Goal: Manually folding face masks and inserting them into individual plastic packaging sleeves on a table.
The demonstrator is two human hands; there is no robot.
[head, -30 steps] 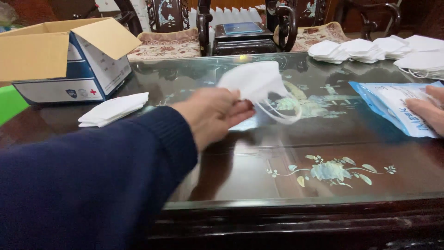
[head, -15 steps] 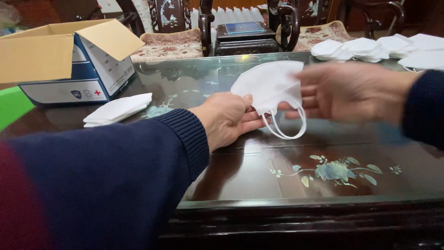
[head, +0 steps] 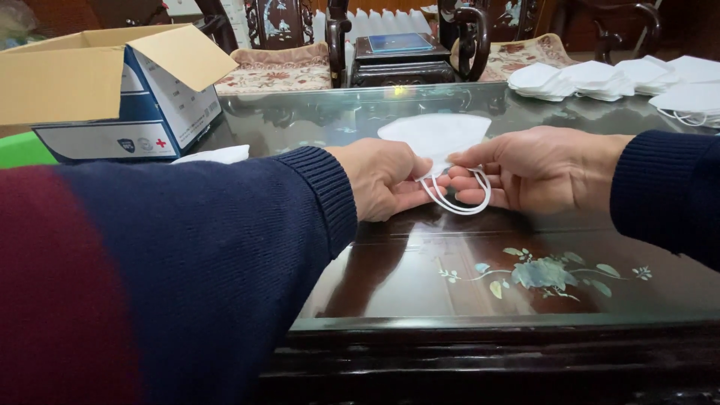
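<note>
Mask [head: 435, 133]: white, folded, at tabletop [head: 420, 277] centre, between both hands
Left hand [head: 382, 180]: fingers closed, pinching ear loops [head: 457, 201]
Right hand [head: 544, 169]: fingers curled around the loops
Risk: uneven pulling may snap a loop; slack grip lets mask slide on glass

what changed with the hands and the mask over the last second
The right hand left the blue packet, came across and took hold of the mask by its ear loops. The left hand lowered the mask toward the table, still holding it. The box and mask piles stayed put.
</note>
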